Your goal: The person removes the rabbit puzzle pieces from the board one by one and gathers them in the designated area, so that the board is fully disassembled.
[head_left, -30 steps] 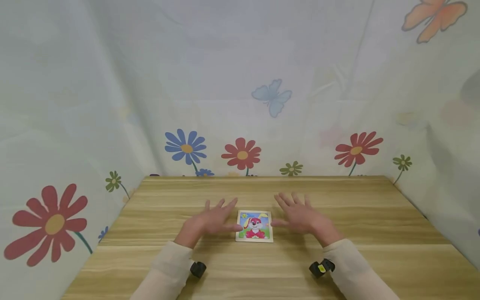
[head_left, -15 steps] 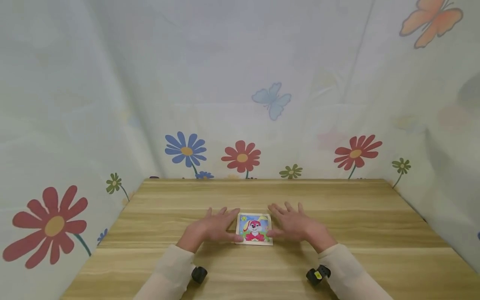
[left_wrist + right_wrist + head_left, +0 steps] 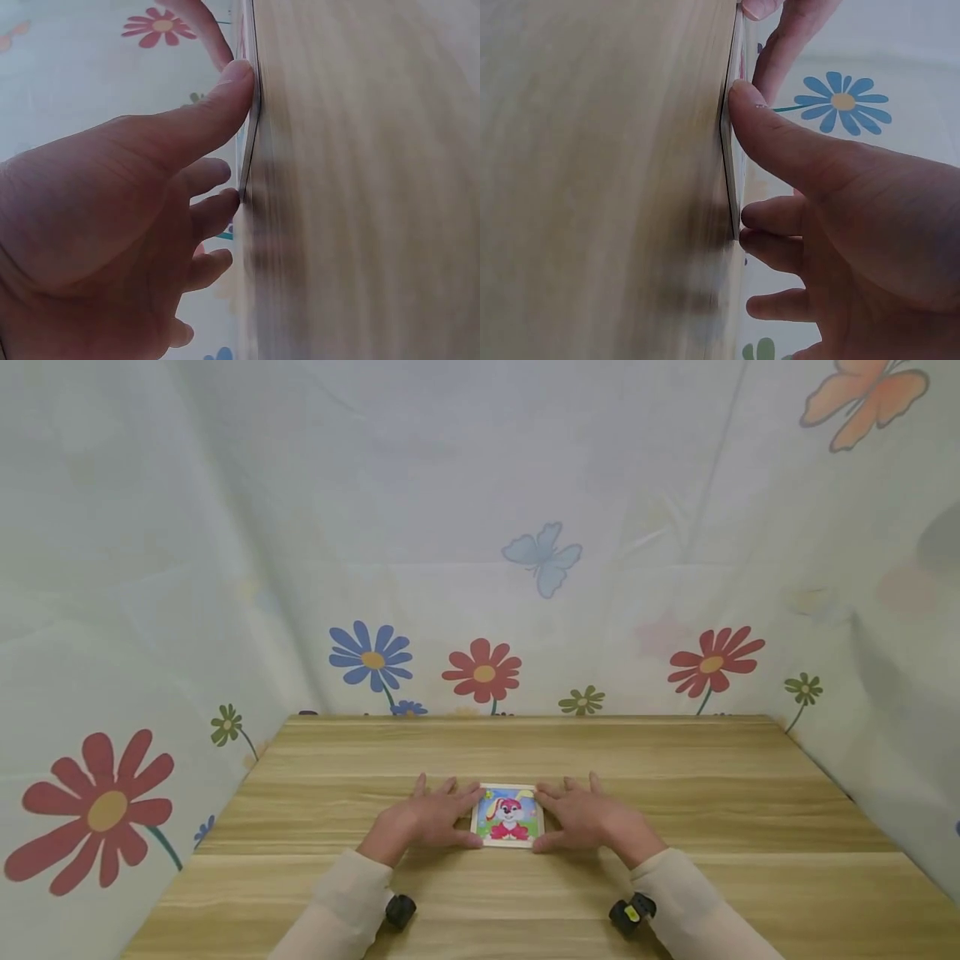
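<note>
Apparently steadying rabbit picture board [image 3: 510,819], flat on worktop [image 3: 510,902], with left hand [image 3: 431,816] touching board's left edge and right hand [image 3: 587,816] at its right edge, both spread wide. Next, likely calls for even contact from both sides.

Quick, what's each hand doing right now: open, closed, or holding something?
Left hand: open, thumb touching the left side of the bunny picture.
Right hand: open, thumb touching its right side.
</note>
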Available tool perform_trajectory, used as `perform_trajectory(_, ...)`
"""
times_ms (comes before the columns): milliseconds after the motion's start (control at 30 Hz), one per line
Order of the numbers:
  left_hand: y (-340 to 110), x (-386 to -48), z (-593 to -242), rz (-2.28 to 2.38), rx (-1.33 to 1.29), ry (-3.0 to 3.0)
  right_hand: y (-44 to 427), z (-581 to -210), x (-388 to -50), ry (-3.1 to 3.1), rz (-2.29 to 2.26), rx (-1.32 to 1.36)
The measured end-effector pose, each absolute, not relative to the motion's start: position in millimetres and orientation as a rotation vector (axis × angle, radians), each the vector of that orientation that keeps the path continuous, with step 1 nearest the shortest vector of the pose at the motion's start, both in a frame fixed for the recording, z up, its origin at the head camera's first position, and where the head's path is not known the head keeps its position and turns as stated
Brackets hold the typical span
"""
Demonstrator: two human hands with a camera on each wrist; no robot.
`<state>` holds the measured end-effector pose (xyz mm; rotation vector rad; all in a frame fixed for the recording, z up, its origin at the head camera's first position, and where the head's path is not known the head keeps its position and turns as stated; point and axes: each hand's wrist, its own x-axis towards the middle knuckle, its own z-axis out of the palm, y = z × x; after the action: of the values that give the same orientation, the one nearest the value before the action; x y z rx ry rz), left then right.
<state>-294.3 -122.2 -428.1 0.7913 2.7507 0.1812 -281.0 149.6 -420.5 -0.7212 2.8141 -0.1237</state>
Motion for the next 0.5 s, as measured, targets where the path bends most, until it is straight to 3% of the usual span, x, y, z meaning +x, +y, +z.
perform_trajectory(500, -130.6, -302.0, -426.6, 0.256, 0.893, 2.712, 148.8, -421.8, -281.2, 2.804, -0.108, -0.737)
